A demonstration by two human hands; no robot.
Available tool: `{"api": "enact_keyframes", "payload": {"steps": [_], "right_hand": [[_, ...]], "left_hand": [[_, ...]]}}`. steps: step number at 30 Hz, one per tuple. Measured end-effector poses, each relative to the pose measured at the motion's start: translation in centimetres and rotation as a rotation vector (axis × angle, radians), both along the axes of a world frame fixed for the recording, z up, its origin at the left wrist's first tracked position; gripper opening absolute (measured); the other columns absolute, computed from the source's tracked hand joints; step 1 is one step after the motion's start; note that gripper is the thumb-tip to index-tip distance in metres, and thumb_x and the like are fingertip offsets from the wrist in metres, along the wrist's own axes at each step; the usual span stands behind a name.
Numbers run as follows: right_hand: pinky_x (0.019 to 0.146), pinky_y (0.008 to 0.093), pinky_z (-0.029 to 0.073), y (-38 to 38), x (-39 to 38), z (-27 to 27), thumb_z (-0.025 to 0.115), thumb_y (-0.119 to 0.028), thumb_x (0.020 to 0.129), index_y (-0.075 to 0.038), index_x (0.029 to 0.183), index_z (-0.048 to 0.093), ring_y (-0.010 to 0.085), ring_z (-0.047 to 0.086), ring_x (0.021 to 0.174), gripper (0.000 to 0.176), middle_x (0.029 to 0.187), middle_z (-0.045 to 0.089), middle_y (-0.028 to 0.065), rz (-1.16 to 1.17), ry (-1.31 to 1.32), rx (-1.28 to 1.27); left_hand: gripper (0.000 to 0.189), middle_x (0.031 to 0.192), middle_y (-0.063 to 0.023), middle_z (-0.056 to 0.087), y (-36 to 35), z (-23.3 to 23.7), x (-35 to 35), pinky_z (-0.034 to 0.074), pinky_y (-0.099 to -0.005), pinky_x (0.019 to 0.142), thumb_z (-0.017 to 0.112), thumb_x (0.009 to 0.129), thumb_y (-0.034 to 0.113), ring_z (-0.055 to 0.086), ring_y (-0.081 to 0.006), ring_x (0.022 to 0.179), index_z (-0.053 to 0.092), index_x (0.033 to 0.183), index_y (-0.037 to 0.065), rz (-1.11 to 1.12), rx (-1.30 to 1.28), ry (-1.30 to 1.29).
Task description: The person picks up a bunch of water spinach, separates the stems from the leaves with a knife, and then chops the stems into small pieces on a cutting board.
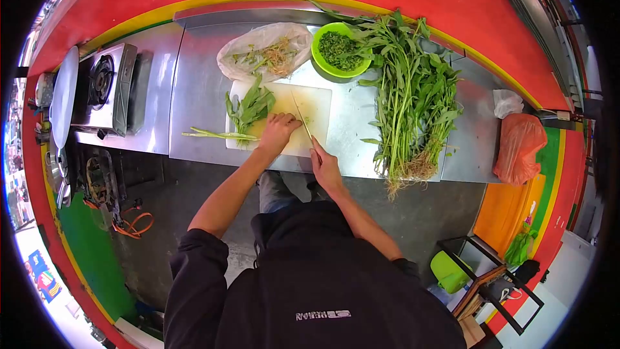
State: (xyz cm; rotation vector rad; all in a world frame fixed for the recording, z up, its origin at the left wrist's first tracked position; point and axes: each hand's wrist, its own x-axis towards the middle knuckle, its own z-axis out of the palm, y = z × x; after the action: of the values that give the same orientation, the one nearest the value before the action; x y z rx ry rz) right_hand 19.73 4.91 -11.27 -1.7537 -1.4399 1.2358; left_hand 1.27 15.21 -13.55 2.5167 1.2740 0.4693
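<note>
My right hand grips a kitchen knife, its blade angled up and left across the white cutting board. Just left of the blade, my left hand presses down on the board with curled fingers, closed on green stems that mostly hide beneath it. Small green bits lie by the blade. Loose leafy greens rest on the board's left part, with pale green stems reaching past its edge toward my left wrist.
A lime-green bowl of chopped greens stands behind the board, beside a plastic bag with rooty trimmings. A large bunch of leafy stalks covers the counter's right. Farther out are a gas stove at left and an orange-red bag at right.
</note>
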Motion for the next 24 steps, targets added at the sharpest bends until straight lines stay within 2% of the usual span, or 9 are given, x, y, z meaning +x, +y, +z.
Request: {"api": "enact_keyframes", "payload": {"steps": [2,4,9,11,15,17,21,23,24], "right_hand": [[0.065,0.046,0.051,-0.5,0.1,0.4,0.056,-0.015,0.103,-0.006,0.147,0.053,0.0454,0.066,0.07,0.044,0.078,0.061,0.0325,-0.008,0.016,0.018],[0.058,0.0347,0.047,-0.9,0.2,-0.6,0.057,-0.013,0.104,-0.009,0.147,0.055,0.0156,0.045,0.057,0.043,0.067,0.051,0.0217,-0.02,0.013,0.087],[0.058,0.0359,0.048,0.0,0.2,-1.1,0.057,-0.012,0.103,-0.008,0.146,0.055,0.0178,0.047,0.056,0.043,0.069,0.053,0.0249,0.004,-0.033,0.126],[0.058,0.0358,0.047,0.5,0.0,-1.1,0.057,-0.012,0.103,-0.007,0.144,0.057,0.0177,0.047,0.056,0.042,0.069,0.053,0.025,0.008,-0.035,0.059],[0.057,0.0349,0.046,0.4,-0.4,-1.0,0.058,-0.013,0.103,-0.007,0.144,0.057,0.0163,0.045,0.057,0.041,0.068,0.051,0.0234,-0.043,0.048,0.13],[0.058,0.0344,0.046,-0.2,-0.2,-0.3,0.058,-0.013,0.103,-0.008,0.145,0.057,0.0158,0.043,0.058,0.042,0.067,0.049,0.0224,-0.046,0.036,0.122],[0.058,0.0348,0.046,-0.7,0.1,-0.5,0.057,-0.014,0.104,-0.008,0.145,0.056,0.0157,0.043,0.058,0.042,0.067,0.048,0.0221,-0.05,0.034,0.146],[0.065,0.0478,0.051,-0.3,0.0,0.4,0.057,-0.012,0.102,-0.004,0.142,0.056,0.0481,0.065,0.073,0.041,0.08,0.062,0.0322,-0.02,0.001,0.031],[0.065,0.0478,0.051,-0.4,0.0,-0.2,0.057,-0.012,0.102,-0.004,0.142,0.056,0.0481,0.065,0.073,0.041,0.08,0.062,0.0322,-0.022,0.002,0.029]], "left_hand": [[0.024,0.099,-0.0016,0.067,0.0,-0.6,0.3,0.044,-0.038,0.088,0.063,0.084,0.008,0.065,-0.0211,0.096,0.074,0.104,0.016,0.013,0.047,-0.049],[0.024,0.099,-0.0018,0.068,0.0,-0.8,0.4,0.044,-0.0382,0.089,0.063,0.084,0.008,0.065,-0.0214,0.097,0.074,0.104,0.015,0.015,0.035,-0.059],[0.028,0.101,-0.0009,0.066,0.1,-0.9,0.1,0.045,-0.038,0.087,0.062,0.084,0.01,0.064,-0.0209,0.098,0.074,0.107,0.018,-0.011,0.013,-0.029],[0.027,0.105,-0.0019,0.065,-0.2,-0.7,0.1,0.049,-0.0383,0.084,0.061,0.084,0.01,0.063,-0.0217,0.099,0.074,0.107,0.017,0.012,0.0,-0.031],[0.029,0.107,-0.0034,0.064,-0.4,-0.2,-0.1,0.053,-0.0393,0.085,0.061,0.084,0.007,0.063,-0.0237,0.099,0.074,0.109,0.015,0.025,-0.038,-0.044],[0.03,0.105,-0.0047,0.064,-0.4,-0.5,-0.1,0.055,-0.0388,0.087,0.062,0.083,0.005,0.063,-0.0258,0.1,0.073,0.109,0.013,0.013,-0.051,-0.096],[0.029,0.101,-0.007,0.066,-0.3,-0.2,0.2,0.057,-0.0391,0.085,0.063,0.08,0.001,0.065,-0.0286,0.099,0.075,0.105,0.01,0.019,-0.043,-0.162],[0.029,0.102,-0.0053,0.065,-0.4,-0.5,0.1,0.056,-0.037,0.085,0.062,0.082,0.003,0.063,-0.0264,0.1,0.074,0.107,0.01,0.009,-0.049,-0.152],[0.029,0.102,-0.0053,0.065,-0.4,-0.6,0.0,0.056,-0.037,0.085,0.062,0.082,0.003,0.063,-0.0264,0.1,0.074,0.107,0.01,0.006,-0.051,-0.151]]}}
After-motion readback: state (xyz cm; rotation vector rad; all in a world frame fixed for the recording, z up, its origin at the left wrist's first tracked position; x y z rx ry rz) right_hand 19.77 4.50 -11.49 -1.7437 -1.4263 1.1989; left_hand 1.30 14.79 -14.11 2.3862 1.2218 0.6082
